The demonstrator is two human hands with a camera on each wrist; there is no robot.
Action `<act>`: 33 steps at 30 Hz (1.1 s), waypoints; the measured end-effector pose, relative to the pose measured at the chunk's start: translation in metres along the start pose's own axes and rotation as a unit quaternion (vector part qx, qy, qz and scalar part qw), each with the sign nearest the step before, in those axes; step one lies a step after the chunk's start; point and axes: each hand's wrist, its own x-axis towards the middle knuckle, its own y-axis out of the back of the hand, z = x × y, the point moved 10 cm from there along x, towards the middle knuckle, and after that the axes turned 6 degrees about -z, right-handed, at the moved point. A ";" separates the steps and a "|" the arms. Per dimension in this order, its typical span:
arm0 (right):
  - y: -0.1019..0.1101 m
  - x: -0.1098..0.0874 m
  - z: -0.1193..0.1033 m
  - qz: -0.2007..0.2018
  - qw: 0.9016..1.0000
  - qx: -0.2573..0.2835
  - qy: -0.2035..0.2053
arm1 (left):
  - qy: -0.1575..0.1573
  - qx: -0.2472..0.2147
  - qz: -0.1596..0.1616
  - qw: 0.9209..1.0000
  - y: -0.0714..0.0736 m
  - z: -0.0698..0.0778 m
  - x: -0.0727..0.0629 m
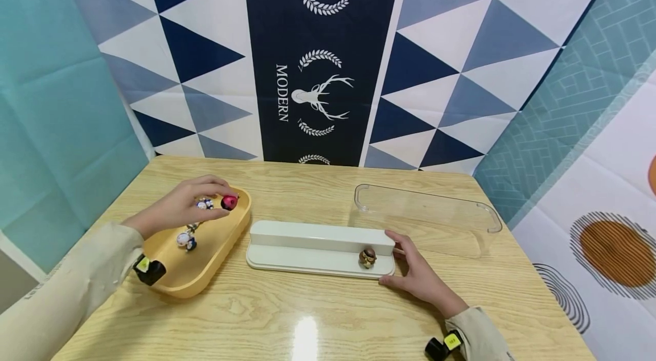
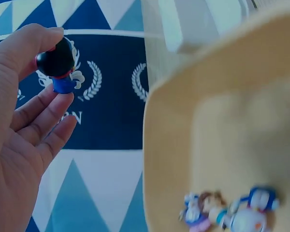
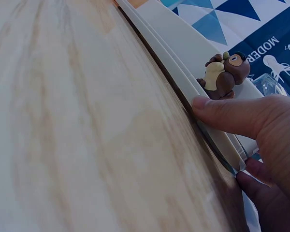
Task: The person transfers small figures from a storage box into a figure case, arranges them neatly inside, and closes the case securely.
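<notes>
My left hand [image 1: 179,205] is over the yellow tray [image 1: 217,264], pinching a small figurine [image 1: 229,202] between thumb and fingertips. In the left wrist view this figurine [image 2: 58,60] shows a black and red head and a blue lower body. Several other small figurines [image 1: 186,240] lie in the tray, partly hidden by the hand. With thumb and fingers, my right hand [image 1: 417,275] grips the right end of a white stepped stand [image 1: 307,259]. On the stand's lower step, near that hand, is a brown owl-like figurine [image 1: 367,257], seen from the side in the right wrist view.
A clear plastic cover [image 1: 425,216] lies on the wooden table [image 1: 266,321] behind the right hand. Patterned cloth [image 1: 318,65] hangs along the table's back edge. The tray stands left of the white stand, with a narrow gap between them.
</notes>
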 end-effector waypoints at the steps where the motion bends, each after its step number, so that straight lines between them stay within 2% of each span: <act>1: 0.000 0.000 0.000 0.000 1.000 -0.001 0.000 | 0.007 -0.016 0.003 1.000 -0.001 0.000 0.001; 8: 0.000 -0.001 0.000 0.004 1.000 -0.008 0.007 | 0.062 -0.105 0.017 0.992 -0.011 -0.003 0.007; 14: 0.001 -0.001 0.000 0.005 1.000 -0.008 0.001 | 0.137 -0.170 0.017 0.976 -0.022 -0.011 0.008; 18: 0.001 -0.001 -0.001 0.004 1.000 -0.007 -0.001 | 0.164 -0.194 0.021 0.967 -0.028 -0.012 0.009; 21: 0.001 -0.002 -0.003 0.005 1.000 -0.011 0.003 | 0.166 -0.201 0.020 0.965 -0.033 -0.011 0.012; 26: 0.001 -0.002 -0.003 0.008 1.000 -0.021 0.008 | 0.152 -0.237 0.020 0.959 -0.043 -0.005 0.018; 33: 0.001 -0.002 0.001 0.002 1.000 -0.006 -0.009 | 0.135 -0.285 0.047 0.948 -0.051 -0.002 0.025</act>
